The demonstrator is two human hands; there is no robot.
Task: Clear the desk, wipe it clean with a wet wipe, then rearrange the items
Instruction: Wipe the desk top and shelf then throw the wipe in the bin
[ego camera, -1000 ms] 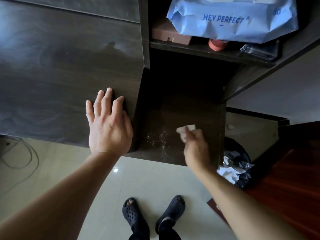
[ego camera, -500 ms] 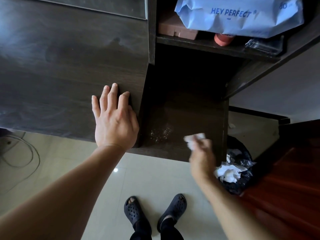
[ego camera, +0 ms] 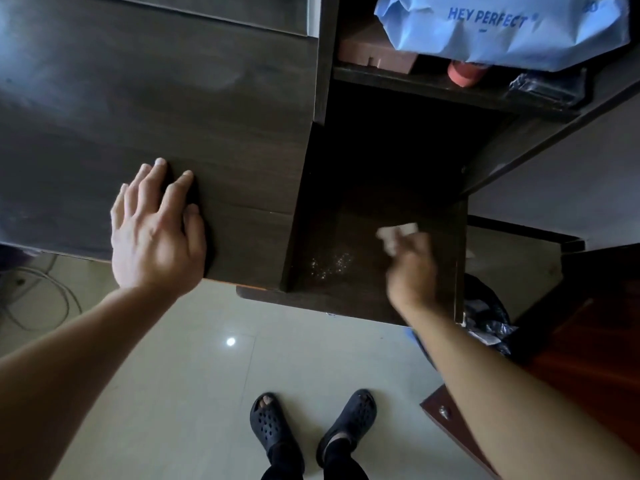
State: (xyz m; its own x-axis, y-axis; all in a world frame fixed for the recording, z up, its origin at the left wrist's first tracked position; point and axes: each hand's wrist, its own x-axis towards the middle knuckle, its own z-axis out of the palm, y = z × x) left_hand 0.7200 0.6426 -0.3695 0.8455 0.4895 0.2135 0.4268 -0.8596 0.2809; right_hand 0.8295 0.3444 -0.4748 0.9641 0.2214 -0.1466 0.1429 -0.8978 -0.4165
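I judge the wet wipe (ego camera: 396,233) limp, best bunched under my right hand (ego camera: 410,271), fingertips pinching it, while my left hand (ego camera: 157,237) rests straight-fingered on the desk (ego camera: 138,98).

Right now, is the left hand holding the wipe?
No, the left hand rests flat on the desk, and the right hand holds the wipe.

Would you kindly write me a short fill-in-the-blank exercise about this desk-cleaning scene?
1. The left hand rests flat on the dark ___.
2. The right hand holds a white ___.
3. The blue pack on the upper shelf reads HEY ___.
Missing words: desk, wipe, PERFECT.
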